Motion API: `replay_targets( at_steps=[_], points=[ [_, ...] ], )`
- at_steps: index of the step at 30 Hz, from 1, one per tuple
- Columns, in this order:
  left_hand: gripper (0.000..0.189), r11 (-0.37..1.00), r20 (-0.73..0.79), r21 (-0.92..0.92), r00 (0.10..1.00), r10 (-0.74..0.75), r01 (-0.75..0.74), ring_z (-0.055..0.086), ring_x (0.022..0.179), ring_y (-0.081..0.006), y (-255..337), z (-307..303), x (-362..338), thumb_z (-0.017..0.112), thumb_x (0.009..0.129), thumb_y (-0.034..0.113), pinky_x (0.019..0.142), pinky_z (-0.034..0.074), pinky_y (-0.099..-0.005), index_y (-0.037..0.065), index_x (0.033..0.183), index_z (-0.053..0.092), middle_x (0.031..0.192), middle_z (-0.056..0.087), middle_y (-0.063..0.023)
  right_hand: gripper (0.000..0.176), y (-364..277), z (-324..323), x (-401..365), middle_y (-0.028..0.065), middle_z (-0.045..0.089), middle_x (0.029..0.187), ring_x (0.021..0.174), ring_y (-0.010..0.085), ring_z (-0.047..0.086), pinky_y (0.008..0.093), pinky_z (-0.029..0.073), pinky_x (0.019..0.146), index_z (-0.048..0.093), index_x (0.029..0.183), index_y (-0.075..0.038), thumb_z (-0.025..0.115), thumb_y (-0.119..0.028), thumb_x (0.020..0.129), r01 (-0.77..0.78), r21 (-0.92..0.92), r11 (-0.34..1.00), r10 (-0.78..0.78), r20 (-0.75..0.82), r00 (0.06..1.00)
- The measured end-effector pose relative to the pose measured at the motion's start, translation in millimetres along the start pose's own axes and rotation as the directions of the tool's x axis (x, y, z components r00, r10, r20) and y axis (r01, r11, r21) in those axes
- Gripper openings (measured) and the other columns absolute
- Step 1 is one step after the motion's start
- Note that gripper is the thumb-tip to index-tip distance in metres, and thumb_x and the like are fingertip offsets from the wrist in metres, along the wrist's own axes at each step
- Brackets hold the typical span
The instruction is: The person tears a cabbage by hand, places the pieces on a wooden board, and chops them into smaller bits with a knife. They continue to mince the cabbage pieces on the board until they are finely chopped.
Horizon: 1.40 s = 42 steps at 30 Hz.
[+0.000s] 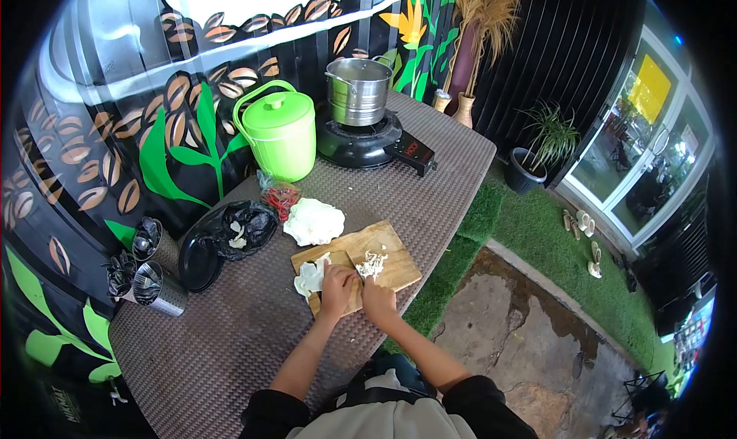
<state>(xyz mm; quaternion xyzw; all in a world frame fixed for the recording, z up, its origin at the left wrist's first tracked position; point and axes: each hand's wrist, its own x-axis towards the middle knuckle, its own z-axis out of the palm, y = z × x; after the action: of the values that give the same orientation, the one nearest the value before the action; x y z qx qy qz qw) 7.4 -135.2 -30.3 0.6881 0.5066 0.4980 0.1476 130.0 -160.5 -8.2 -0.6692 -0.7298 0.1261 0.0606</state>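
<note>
A wooden cutting board [403, 269] lies at an angle near the table's front edge. On its left part my left hand [335, 289] is closed, fingers bent, on a pale cabbage leaf [309, 278] that overhangs the board's left edge. Close beside it, my right hand [378, 299] is wrapped round the handle of a knife, mostly hidden by the hand and hard to make out. White chopped shreds [373, 264] sit in a small heap just beyond my right hand. Behind the board rests a larger pale, leafy cabbage piece [315, 222].
Further back stand a lidded green bucket [280, 136] and a steel pot [358, 94] on a black portable stove [361, 143]. Left are a bag of red chillies [282, 201], a black plastic bag [249, 224] with scraps, and metal cutlery holders [160, 289]. The table edge [470, 186] curves at right.
</note>
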Motion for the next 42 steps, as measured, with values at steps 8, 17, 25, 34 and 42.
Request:
replay_targets(
  at_steps=[8,17,25,34,42],
  points=[
    [0.004,0.999,0.013,-0.019,1.0,-0.026,0.026,0.06,0.084,-0.024,-10,5,-3,0.066,0.074,0.004,0.108,0.026,-0.0461,0.003,0.076,0.069,0.079,0.065,-0.0094,0.03,12,-29,1,0.0206,0.065,0.074,0.071,0.0332,0.066,0.0419,0.053,0.06,0.047,0.104,0.003,0.056,-0.015,0.08,0.266,-0.125,0.956,-0.248,0.142,0.958],
    [0.005,1.0,0.007,0.009,1.0,0.001,-0.001,0.059,0.084,-0.0243,-2,0,0,0.066,0.073,0.003,0.109,0.025,-0.045,0.002,0.077,0.068,0.079,0.065,-0.0097,0.023,-5,-2,-8,0.0138,0.065,0.068,0.068,0.0303,0.067,0.0395,0.054,0.061,0.048,0.1,0.001,0.052,-0.015,0.084,-0.033,-0.075,0.997,0.03,-0.039,0.999],
    [0.005,0.997,0.027,-0.013,0.997,-0.077,0.078,0.058,0.084,-0.025,0,-1,-2,0.065,0.075,0.003,0.109,0.026,-0.0456,0.003,0.077,0.069,0.078,0.066,-0.0095,0.025,10,-21,0,0.0184,0.065,0.073,0.068,0.0336,0.066,0.0437,0.053,0.06,0.048,0.096,0.003,0.055,-0.017,0.081,0.175,-0.065,0.982,-0.169,0.084,0.982],
    [0.005,1.0,0.008,0.001,1.0,-0.028,0.028,0.059,0.082,-0.0256,-3,-1,-3,0.064,0.075,0.002,0.108,0.027,-0.0444,0.001,0.078,0.069,0.078,0.066,-0.0105,0.022,0,-8,-7,0.0202,0.065,0.074,0.071,0.034,0.066,0.0435,0.053,0.061,0.047,0.1,0.001,0.05,-0.016,0.085,0.04,-0.006,0.999,-0.04,0.052,0.998],
    [0.006,0.996,-0.018,-0.031,0.996,-0.087,0.086,0.059,0.08,-0.0283,-5,1,-3,0.062,0.074,-0.001,0.108,0.029,-0.0441,0.001,0.078,0.067,0.075,0.063,-0.0133,0.027,8,-26,-10,0.0217,0.065,0.078,0.073,0.0363,0.065,0.0465,0.051,0.063,0.049,0.098,0.001,0.046,-0.024,0.09,0.108,0.054,0.993,-0.113,0.116,0.987]
  ],
)
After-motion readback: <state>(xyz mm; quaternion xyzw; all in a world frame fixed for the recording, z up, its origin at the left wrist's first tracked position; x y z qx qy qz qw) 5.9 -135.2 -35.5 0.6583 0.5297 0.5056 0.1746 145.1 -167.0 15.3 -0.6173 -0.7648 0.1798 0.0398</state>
